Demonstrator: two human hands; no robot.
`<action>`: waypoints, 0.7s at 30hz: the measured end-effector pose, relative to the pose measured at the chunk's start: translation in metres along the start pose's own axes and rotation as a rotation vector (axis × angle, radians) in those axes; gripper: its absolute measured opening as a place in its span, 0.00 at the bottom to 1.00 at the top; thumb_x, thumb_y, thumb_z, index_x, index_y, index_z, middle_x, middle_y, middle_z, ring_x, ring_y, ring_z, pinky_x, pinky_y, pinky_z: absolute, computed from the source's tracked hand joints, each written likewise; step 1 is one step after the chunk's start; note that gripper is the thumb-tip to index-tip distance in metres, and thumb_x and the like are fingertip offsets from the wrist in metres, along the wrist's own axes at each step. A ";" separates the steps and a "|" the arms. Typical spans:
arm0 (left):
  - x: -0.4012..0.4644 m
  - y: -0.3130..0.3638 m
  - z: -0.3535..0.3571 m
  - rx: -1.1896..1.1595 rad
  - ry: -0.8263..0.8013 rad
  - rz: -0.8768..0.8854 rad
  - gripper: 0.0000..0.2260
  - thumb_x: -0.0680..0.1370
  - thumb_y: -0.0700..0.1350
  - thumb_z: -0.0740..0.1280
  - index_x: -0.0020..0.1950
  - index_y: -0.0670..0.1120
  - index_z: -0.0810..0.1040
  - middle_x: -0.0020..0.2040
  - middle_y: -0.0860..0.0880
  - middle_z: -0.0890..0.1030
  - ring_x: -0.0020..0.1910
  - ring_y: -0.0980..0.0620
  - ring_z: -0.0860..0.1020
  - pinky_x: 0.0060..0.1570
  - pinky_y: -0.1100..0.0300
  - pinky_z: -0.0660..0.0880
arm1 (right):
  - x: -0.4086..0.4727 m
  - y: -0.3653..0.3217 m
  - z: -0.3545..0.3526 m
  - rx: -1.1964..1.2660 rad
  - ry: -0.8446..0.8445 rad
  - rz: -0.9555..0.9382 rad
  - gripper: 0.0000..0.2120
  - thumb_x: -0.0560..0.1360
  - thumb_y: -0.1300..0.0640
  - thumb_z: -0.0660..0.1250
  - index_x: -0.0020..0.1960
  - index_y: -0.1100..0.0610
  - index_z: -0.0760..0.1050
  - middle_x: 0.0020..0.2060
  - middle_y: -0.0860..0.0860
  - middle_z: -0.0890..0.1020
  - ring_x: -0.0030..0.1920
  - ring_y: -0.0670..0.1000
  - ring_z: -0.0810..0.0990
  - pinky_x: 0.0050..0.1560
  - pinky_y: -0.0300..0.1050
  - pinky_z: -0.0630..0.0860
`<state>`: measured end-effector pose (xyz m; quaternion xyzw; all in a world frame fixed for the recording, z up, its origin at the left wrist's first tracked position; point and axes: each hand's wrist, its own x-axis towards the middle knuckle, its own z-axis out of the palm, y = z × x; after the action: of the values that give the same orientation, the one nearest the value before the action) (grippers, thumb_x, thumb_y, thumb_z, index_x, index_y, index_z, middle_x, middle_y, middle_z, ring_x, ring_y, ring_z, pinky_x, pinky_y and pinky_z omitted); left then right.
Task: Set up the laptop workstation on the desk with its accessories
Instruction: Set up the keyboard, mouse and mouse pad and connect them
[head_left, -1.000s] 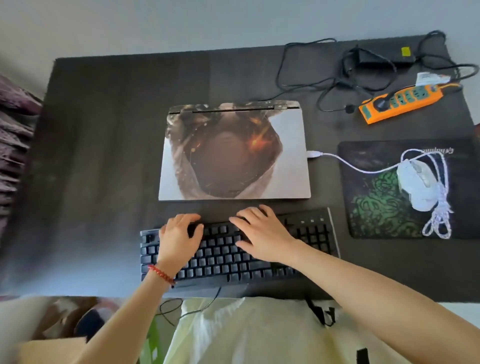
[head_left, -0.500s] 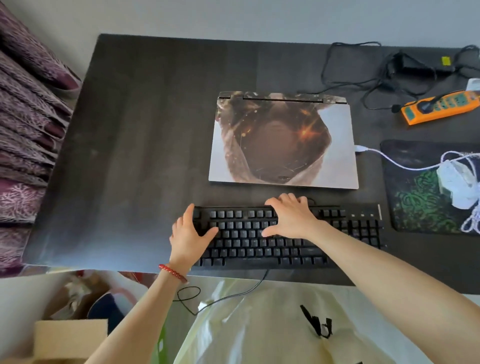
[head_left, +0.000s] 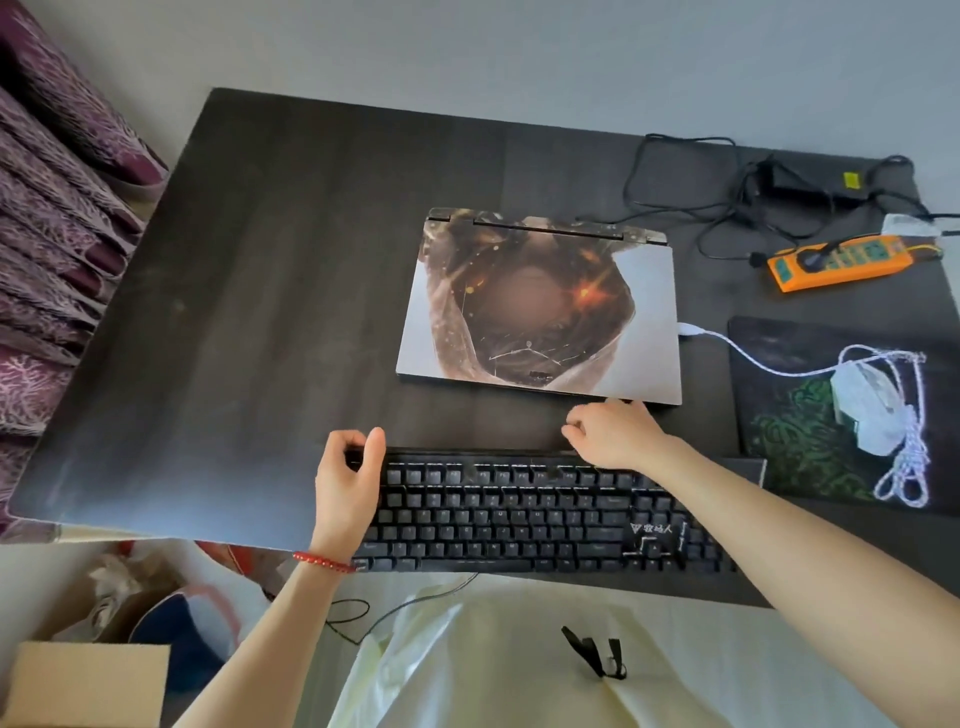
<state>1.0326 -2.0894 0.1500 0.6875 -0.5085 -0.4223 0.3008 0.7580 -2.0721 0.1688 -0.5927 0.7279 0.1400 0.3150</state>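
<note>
A closed laptop (head_left: 540, 306) lies flat on a dark desk (head_left: 260, 322), a little right of the frame's centre, its lid covered by a brown and gold printed picture. A white cable (head_left: 748, 353) is plugged into the laptop's right edge and runs right to a white mouse (head_left: 867, 410), which sits on a dark mouse pad (head_left: 789, 441) with a green pattern at the right of the frame; the rest of the cable lies bundled beside the mouse.

Just below the laptop, near the desk's lower edge, sits a black keyboard (head_left: 540, 514). The left hand (head_left: 348, 483), with a red bead bracelet (head_left: 324, 562) on its wrist, grips the keyboard's upper left corner, thumb on top and fingers curled over the far edge. The right hand (head_left: 613, 436) is at the keyboard's far edge between keyboard and laptop, fingers curled; whether they grasp the edge cannot be told.

In the upper right of the frame an orange power strip (head_left: 852, 262) lies near a tangle of black cables (head_left: 727, 208) and a black power adapter (head_left: 810, 184).

Purple patterned fabric (head_left: 57, 234) fills the left edge. In the lower left are a cardboard box (head_left: 88, 686) and bags, and pale yellow cloth (head_left: 519, 665) spreads along the bottom.
</note>
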 end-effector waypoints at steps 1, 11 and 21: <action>-0.001 0.002 -0.001 -0.001 0.004 0.014 0.09 0.78 0.45 0.62 0.44 0.40 0.69 0.36 0.51 0.71 0.35 0.55 0.70 0.39 0.68 0.67 | 0.003 0.000 -0.002 0.052 -0.097 0.031 0.15 0.77 0.53 0.56 0.39 0.58 0.75 0.40 0.56 0.80 0.46 0.59 0.75 0.48 0.50 0.68; -0.005 0.009 -0.001 0.005 0.035 0.079 0.08 0.77 0.45 0.64 0.43 0.41 0.70 0.35 0.52 0.72 0.35 0.55 0.71 0.39 0.67 0.68 | 0.011 -0.024 -0.038 -0.162 -0.323 -0.128 0.14 0.78 0.57 0.53 0.34 0.56 0.65 0.31 0.51 0.67 0.39 0.54 0.69 0.52 0.53 0.66; -0.009 0.006 0.000 -0.008 0.078 0.077 0.07 0.77 0.43 0.64 0.44 0.40 0.70 0.35 0.52 0.72 0.35 0.56 0.72 0.37 0.70 0.67 | 0.007 -0.028 -0.027 0.002 -0.321 -0.186 0.14 0.76 0.65 0.52 0.42 0.68 0.75 0.45 0.66 0.79 0.46 0.67 0.77 0.48 0.56 0.75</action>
<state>1.0287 -2.0828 0.1573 0.6822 -0.5207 -0.3854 0.3391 0.7763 -2.1002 0.1901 -0.6271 0.6107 0.2022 0.4393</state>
